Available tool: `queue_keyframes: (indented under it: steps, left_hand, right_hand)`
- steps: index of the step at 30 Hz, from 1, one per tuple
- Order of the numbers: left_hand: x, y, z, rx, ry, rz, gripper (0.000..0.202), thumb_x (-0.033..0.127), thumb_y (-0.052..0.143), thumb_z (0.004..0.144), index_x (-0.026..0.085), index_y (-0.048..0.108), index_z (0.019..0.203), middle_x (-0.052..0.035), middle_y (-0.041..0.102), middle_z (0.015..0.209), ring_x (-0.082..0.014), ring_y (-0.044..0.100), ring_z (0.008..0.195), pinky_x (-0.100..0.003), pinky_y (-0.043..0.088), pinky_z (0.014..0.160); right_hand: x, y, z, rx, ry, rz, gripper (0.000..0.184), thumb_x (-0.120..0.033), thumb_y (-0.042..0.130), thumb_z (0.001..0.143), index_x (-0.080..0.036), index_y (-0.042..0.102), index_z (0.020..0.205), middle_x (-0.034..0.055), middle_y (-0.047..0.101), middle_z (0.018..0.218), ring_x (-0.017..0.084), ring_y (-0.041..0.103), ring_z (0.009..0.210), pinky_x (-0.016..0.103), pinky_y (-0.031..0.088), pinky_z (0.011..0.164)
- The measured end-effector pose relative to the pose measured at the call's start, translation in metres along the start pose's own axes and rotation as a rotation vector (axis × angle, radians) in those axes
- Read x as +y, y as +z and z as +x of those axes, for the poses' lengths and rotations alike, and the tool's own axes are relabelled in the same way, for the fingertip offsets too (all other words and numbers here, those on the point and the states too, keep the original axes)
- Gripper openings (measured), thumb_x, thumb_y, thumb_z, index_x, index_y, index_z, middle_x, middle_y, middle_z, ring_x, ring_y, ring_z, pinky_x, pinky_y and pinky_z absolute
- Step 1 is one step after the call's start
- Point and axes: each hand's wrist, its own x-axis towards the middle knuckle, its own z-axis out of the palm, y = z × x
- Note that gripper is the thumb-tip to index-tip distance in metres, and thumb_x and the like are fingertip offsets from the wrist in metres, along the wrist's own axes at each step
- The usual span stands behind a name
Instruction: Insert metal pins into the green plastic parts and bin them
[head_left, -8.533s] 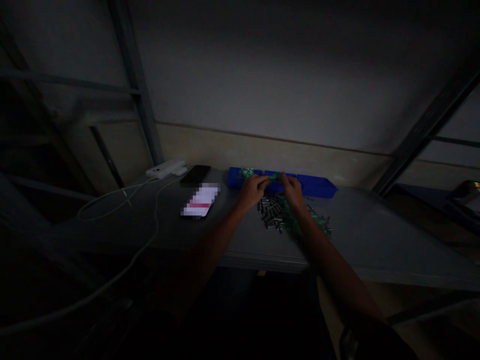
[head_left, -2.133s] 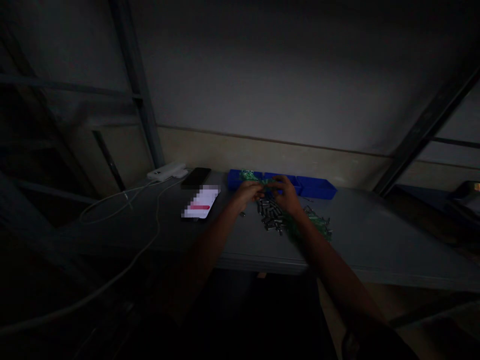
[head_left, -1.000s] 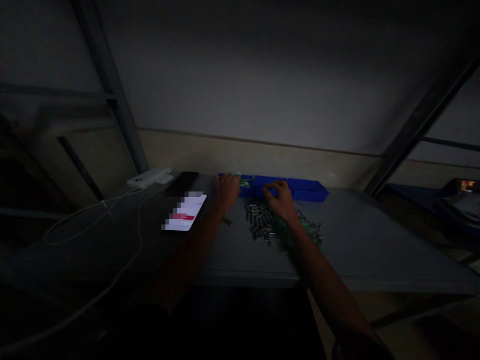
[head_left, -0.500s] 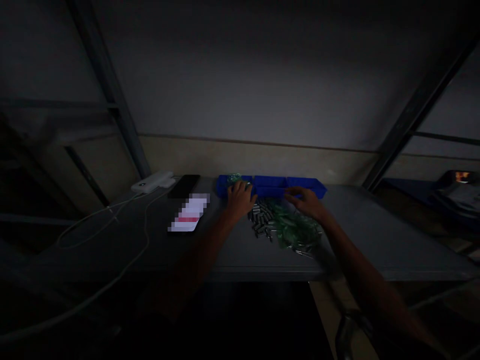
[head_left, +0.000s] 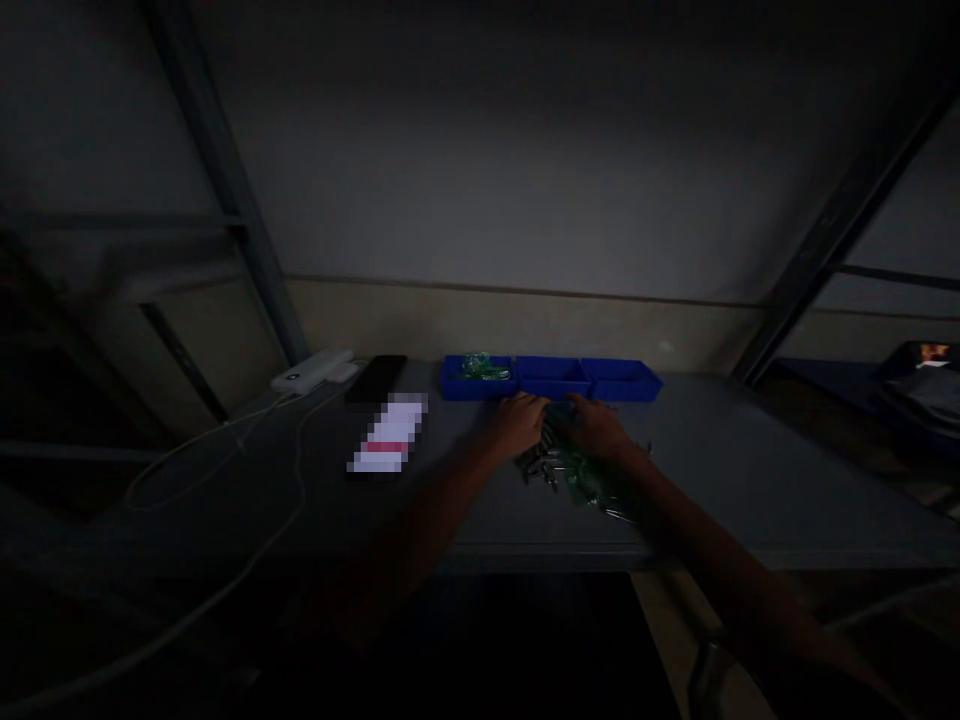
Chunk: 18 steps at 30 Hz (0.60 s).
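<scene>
At the heap on the grey shelf, my left hand (head_left: 521, 424) has its fingers curled in over the left side of a pile of short metal cylinders (head_left: 538, 464). Whatever it grips is hidden. Close by on the right, my right hand (head_left: 600, 428) bends its fingers down onto green plastic packets (head_left: 583, 480), and the thing between its fingertips is too dark to make out. Just behind the hands stand three joined blue bins. Crumpled green packets (head_left: 480, 368) lie in the left bin (head_left: 478, 390); the middle bin (head_left: 553, 387) and right bin (head_left: 624, 388) show bare insides.
Left of my hands lies a phone with a lit, blurred screen (head_left: 394, 432). Behind it are a dark flat phone-like object (head_left: 376, 378) and a white device (head_left: 311, 371) with a trailing cable (head_left: 298, 470). Metal uprights (head_left: 259, 270) frame the grey shelf (head_left: 757, 470).
My left hand has left the left bin and come right and down to the pile. My right hand has moved down from the bins onto the packets. The view has shifted slightly.
</scene>
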Motion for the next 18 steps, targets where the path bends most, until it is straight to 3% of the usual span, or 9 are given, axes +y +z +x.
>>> queue_keyframes:
  steps: [6, 10, 14, 18]
  left_hand:
    - [-0.011, -0.004, 0.001, -0.027, -0.103, -0.021, 0.033, 0.022, 0.039, 0.092, 0.019, 0.06, 0.117, -0.0087, 0.066, 0.116, -0.0231, 0.057, 0.112, -0.036, 0.045, 0.096]
    - [-0.015, -0.003, 0.003, 0.011, -0.133, -0.101, 0.033, 0.023, 0.041, 0.091, 0.018, 0.06, 0.117, -0.0099, 0.067, 0.114, -0.0222, 0.058, 0.11, -0.035, 0.045, 0.095]
    - [-0.022, -0.006, 0.008, 0.179, -0.226, -0.353, 0.031, 0.024, 0.045, 0.09, 0.015, 0.06, 0.115, -0.0115, 0.068, 0.109, -0.0217, 0.062, 0.103, -0.034, 0.046, 0.092]
    - [-0.034, -0.013, 0.012, 0.336, -0.358, -0.747, 0.025, 0.03, 0.046, 0.09, 0.015, 0.064, 0.097, -0.0069, 0.069, 0.081, -0.0187, 0.065, 0.075, -0.031, 0.049, 0.075]
  right_hand:
    - [-0.017, 0.009, 0.01, -0.015, 0.004, 0.046, 0.057, -0.024, 0.059, 0.079, -0.011, 0.045, 0.133, 0.0192, 0.06, 0.124, 0.025, 0.059, 0.112, 0.034, 0.046, 0.092]
    - [-0.016, 0.005, 0.022, 0.045, -0.001, 0.118, 0.042, -0.016, 0.053, 0.079, -0.011, 0.058, 0.12, 0.0161, 0.067, 0.113, 0.024, 0.064, 0.101, 0.033, 0.047, 0.089]
    - [-0.019, -0.015, 0.051, 0.246, 0.017, 0.356, 0.034, -0.013, 0.045, 0.074, -0.012, 0.07, 0.099, 0.0112, 0.072, 0.095, 0.022, 0.067, 0.088, 0.033, 0.049, 0.083]
    - [-0.047, -0.021, 0.075, 0.491, -0.018, 0.742, 0.037, -0.02, 0.042, 0.074, -0.012, 0.069, 0.098, 0.0092, 0.071, 0.089, 0.019, 0.065, 0.078, 0.03, 0.05, 0.074]
